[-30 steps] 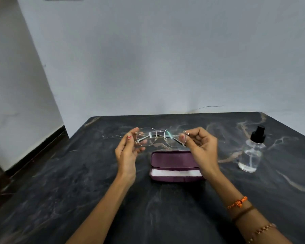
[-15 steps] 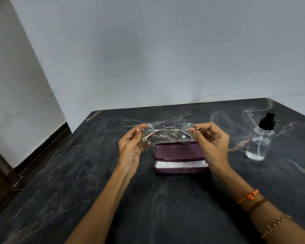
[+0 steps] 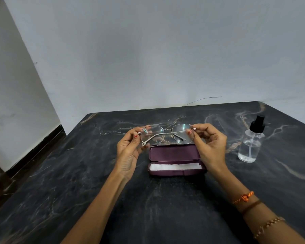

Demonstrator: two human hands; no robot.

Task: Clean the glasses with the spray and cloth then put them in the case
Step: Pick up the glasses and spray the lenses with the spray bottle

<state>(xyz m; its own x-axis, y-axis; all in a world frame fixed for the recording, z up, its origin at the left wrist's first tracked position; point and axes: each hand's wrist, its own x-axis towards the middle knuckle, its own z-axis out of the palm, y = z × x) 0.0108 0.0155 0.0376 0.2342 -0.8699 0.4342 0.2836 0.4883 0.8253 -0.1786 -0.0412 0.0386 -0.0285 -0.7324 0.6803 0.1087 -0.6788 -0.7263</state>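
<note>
Gleaming thin metal glasses (image 3: 167, 136), temples seemingly folded, between hands (image 3: 128, 152).

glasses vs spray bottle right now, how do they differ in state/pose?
The glasses are held in the air above the open case, pinched at each end by the left hand and right hand; the spray bottle stands untouched on the table, off to the right. The glasses lie wide with temples folded; the bottle is upright and tall. The glasses have a thin metal frame; the bottle has a black cap. Both are see-through.
</note>
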